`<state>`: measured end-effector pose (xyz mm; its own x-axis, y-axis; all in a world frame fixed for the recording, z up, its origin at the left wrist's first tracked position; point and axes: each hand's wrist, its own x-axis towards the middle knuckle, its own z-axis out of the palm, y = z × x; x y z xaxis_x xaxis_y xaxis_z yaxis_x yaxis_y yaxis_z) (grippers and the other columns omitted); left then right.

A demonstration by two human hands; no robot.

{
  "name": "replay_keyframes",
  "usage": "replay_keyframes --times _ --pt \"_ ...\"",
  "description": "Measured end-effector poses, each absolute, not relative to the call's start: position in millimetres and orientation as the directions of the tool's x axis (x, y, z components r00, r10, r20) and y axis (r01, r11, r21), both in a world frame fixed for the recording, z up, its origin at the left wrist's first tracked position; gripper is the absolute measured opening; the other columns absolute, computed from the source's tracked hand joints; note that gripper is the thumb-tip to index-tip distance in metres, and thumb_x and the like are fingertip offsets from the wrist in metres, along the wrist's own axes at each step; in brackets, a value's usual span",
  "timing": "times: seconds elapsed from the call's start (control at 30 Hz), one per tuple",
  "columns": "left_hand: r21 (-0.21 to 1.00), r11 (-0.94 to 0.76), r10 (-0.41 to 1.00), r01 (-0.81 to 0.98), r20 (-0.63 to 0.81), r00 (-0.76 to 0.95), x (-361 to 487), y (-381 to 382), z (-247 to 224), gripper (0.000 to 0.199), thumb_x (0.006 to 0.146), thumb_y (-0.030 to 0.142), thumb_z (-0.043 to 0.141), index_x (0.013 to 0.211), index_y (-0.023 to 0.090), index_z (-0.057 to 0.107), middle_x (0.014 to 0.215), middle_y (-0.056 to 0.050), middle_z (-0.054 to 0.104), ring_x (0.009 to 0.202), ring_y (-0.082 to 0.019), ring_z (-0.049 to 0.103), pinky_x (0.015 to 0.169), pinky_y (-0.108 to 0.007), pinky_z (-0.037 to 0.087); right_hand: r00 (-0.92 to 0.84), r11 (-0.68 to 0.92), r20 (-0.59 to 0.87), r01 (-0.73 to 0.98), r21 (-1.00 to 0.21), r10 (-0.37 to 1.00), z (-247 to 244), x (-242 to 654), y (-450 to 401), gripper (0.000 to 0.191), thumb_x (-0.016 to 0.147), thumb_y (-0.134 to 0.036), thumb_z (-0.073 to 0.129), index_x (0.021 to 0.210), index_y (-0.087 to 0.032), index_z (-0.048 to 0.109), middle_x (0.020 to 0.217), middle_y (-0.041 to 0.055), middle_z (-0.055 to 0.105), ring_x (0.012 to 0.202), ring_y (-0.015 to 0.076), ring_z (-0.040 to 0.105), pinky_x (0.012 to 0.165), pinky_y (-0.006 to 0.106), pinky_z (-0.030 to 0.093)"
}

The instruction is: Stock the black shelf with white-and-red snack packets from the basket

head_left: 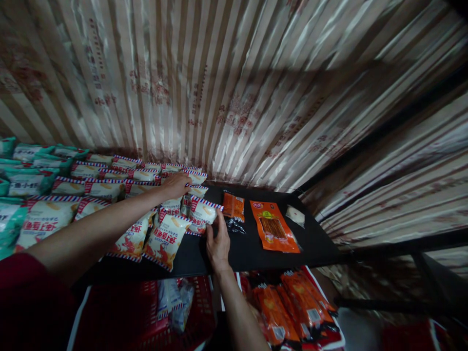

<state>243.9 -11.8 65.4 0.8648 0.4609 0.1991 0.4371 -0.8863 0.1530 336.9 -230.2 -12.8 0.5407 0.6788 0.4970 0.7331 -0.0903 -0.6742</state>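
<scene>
Over the rear rows of white snack bags with red-and-blue striped edges, my left hand (176, 185) is curled, its fingers closed at the top of a snack bag (171, 205); its fingertips are partly hidden. Lower and to the right, my right hand (218, 241) has its thumb and fingers at the right edge of another white snack bag (202, 214), which leans against its neighbours. Just in front of that one, a similar bag (166, 239) is tilted at the front of the row. All of them stand on a black shelf (193, 261).
Green snack bags (31, 183) stand at the far left. Right of my right hand lie a small orange packet (234, 207), a larger orange packet (274, 226) and a white item (295, 215). Below are a red crate (120, 312) and orange packets (292, 307). A striped sheet (183, 83) hangs behind.
</scene>
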Motion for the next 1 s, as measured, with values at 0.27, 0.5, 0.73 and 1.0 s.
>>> replay_keyframes --times 0.27,0.5,0.73,1.0 --pt "0.198 -0.873 0.48 0.445 0.197 0.855 243 -12 64 0.018 0.08 0.025 0.056 0.093 0.017 0.066 0.096 -0.005 0.065 0.094 -0.019 0.059 0.083 -0.029 0.044 0.507 -0.086 0.507 0.761 -0.643 0.697 -17 330 -222 0.049 0.088 -0.019 0.038 0.137 -0.017 0.035 0.128 0.0114 0.053 0.115 0.019 0.053 0.095 0.034 0.045" --pt "0.268 -0.858 0.493 0.438 0.193 0.848 236 -18 72 0.023 0.081 0.024 0.053 0.101 0.017 0.063 0.102 -0.005 0.065 0.095 -0.018 0.059 0.085 -0.03 0.044 0.501 -0.1 0.495 0.767 -0.634 0.71 -26 323 -224 0.057 0.087 -0.023 0.041 0.142 -0.014 0.024 0.137 0.013 0.044 0.126 0.0205 0.043 0.102 0.038 0.039" --pt "0.276 -0.864 0.479 0.421 0.188 0.858 232 -21 75 0.024 0.081 0.02 0.051 0.102 0.017 0.063 0.103 -0.005 0.066 0.096 -0.018 0.059 0.086 -0.03 0.044 0.498 -0.111 0.413 0.73 -0.675 0.763 -23 320 -222 0.065 0.088 -0.029 0.041 0.145 -0.015 0.013 0.142 0.0131 0.038 0.128 0.0224 0.04 0.102 0.039 0.038" --pt "0.304 -0.863 0.472 0.403 0.204 0.858 230 -19 71 0.024 0.082 0.021 0.05 0.101 0.02 0.063 0.103 -0.004 0.067 0.099 -0.018 0.06 0.088 -0.03 0.044 0.423 -0.08 0.384 0.751 -0.655 0.821 -18 327 -219 0.063 0.087 -0.025 0.04 0.145 -0.014 0.016 0.14 0.0123 0.041 0.129 0.0221 0.037 0.102 0.038 0.038"
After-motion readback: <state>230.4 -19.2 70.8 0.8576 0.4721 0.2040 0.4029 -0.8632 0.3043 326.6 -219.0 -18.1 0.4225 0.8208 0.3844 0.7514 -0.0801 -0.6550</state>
